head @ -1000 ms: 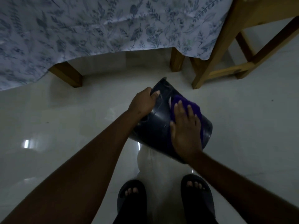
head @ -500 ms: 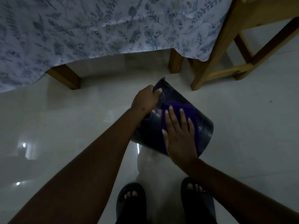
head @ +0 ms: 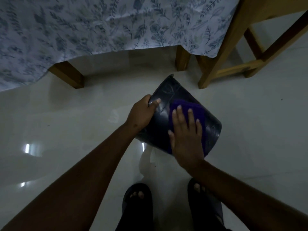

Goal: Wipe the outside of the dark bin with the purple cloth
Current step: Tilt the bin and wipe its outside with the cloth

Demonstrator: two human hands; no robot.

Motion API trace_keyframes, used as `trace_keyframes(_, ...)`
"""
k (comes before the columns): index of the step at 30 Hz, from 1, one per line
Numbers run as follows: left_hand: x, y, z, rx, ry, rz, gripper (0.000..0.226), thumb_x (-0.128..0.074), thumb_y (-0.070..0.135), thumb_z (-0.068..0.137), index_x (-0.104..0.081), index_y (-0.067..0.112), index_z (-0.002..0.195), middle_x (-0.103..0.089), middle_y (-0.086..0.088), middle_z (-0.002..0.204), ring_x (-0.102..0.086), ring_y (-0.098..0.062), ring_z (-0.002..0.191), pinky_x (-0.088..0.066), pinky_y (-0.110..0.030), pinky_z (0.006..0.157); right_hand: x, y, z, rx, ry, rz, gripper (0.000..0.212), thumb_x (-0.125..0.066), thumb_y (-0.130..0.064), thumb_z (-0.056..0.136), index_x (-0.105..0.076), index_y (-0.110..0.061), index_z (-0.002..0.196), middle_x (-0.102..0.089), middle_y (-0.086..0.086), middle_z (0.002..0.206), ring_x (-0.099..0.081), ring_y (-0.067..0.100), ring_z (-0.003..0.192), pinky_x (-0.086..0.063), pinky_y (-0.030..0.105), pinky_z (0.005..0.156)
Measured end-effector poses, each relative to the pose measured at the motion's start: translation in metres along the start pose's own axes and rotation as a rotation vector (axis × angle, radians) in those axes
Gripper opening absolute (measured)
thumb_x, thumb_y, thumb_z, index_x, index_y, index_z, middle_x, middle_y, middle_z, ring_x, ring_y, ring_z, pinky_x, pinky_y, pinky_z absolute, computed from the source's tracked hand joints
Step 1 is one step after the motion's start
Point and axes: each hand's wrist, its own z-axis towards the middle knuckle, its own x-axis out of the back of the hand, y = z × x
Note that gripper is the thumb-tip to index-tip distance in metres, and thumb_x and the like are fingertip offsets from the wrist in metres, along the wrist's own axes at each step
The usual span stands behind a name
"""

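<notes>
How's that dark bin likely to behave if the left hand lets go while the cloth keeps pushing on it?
The dark bin looks like thin, glossy plastic, so probably light and slippery. It is tilted with only the left hand gripping its rim, so it would likely slide or roll away on the shiny floor under the right hand pressing the purple cloth.

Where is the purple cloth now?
In the head view, the purple cloth lies right of centre, under the right hand, against the dark bin.
</notes>
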Motion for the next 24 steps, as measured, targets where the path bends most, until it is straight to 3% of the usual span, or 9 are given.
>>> trace_keyframes(3,-0.001,0.007,0.01,0.008,-0.041,-0.016,0.03,-0.043,0.039,0.099,-0.056,0.015,0.112,-0.06,0.003,0.096,-0.054,-0.002,0.075,-0.04,-0.017,0.062,0.002,0.002,0.016,0.046,-0.035,0.017,0.063,-0.021,-0.043,0.099,-0.008,-0.018,0.155,-0.006,0.005,0.163,-0.005,0.029,0.149,-0.01,0.051,0.117)
trace_keyframes(6,-0.001,0.012,0.016,0.011,-0.062,-0.027,0.03,-0.044,0.039,0.099,-0.056,0.014,0.111,-0.06,0.003,0.094,-0.053,0.0,0.074,-0.038,-0.017,0.06,0.017,0.021,0.081,-0.115,0.007,0.17,0.058,-0.028,-0.038,0.1,-0.022,-0.013,0.152,-0.028,0.008,0.158,-0.027,0.027,0.144,-0.024,0.043,0.115)
trace_keyframes(8,0.0,0.015,0.019,0.022,-0.047,-0.05,0.032,-0.045,0.041,0.098,-0.057,0.014,0.108,-0.063,0.0,0.095,-0.059,-0.008,0.077,-0.042,-0.018,0.062,0.022,0.038,0.093,-0.196,0.023,0.282,0.055,-0.033,-0.035,0.101,-0.03,-0.01,0.149,-0.039,0.011,0.152,-0.038,0.028,0.138,-0.029,0.041,0.112)
trace_keyframes(11,-0.003,0.015,0.023,0.046,-0.043,-0.056,0.033,-0.045,0.042,0.098,-0.058,0.012,0.106,-0.066,-0.005,0.098,-0.063,-0.021,0.087,-0.046,-0.024,0.068,0.014,0.031,0.049,-0.122,0.012,0.143,0.059,-0.031,-0.037,0.099,-0.02,-0.015,0.153,-0.027,0.009,0.158,-0.024,0.03,0.145,-0.024,0.049,0.115)
trace_keyframes(13,-0.005,0.016,0.026,0.057,-0.049,-0.031,0.033,-0.044,0.041,0.098,-0.058,0.013,0.109,-0.066,-0.006,0.101,-0.063,-0.022,0.089,-0.049,-0.031,0.074,0.003,0.01,0.015,-0.012,-0.003,0.015,0.061,-0.025,-0.04,0.098,-0.013,-0.019,0.154,-0.013,0.005,0.162,-0.011,0.03,0.148,-0.015,0.052,0.116)
trace_keyframes(15,-0.004,0.02,0.027,0.058,-0.058,-0.014,0.033,-0.044,0.041,0.098,-0.057,0.014,0.111,-0.064,-0.004,0.101,-0.062,-0.02,0.088,-0.048,-0.029,0.072,-0.001,0.004,0.021,0.078,0.025,-0.013,0.061,-0.024,-0.041,0.098,-0.014,-0.019,0.154,-0.012,0.004,0.163,-0.011,0.03,0.148,-0.013,0.051,0.115)
trace_keyframes(18,-0.003,0.028,0.031,0.049,-0.088,-0.017,0.029,-0.044,0.039,0.099,-0.056,0.014,0.108,-0.06,0.0,0.094,-0.056,-0.009,0.074,-0.04,-0.02,0.06,0.013,0.02,0.074,-0.06,0.066,0.086,0.056,-0.028,-0.037,0.1,-0.025,-0.015,0.151,-0.03,0.008,0.157,-0.029,0.029,0.144,-0.027,0.049,0.115)
trace_keyframes(20,-0.002,0.03,0.032,0.066,-0.086,-0.062,0.03,-0.045,0.039,0.099,-0.057,0.013,0.108,-0.061,-0.002,0.095,-0.057,-0.012,0.076,-0.042,-0.024,0.063,0.018,0.038,0.089,-0.213,0.083,0.214,0.055,-0.03,-0.037,0.1,-0.032,-0.011,0.148,-0.042,0.011,0.15,-0.04,0.03,0.137,-0.035,0.047,0.11)
trace_keyframes(24,-0.005,0.027,0.032,0.12,-0.071,-0.086,0.034,-0.045,0.041,0.098,-0.058,0.012,0.108,-0.066,-0.009,0.102,-0.063,-0.025,0.09,-0.047,-0.032,0.075,0.003,0.022,0.025,-0.123,0.043,0.052,0.06,-0.031,-0.039,0.099,-0.017,-0.016,0.153,-0.02,0.007,0.161,-0.017,0.031,0.148,-0.019,0.052,0.117)
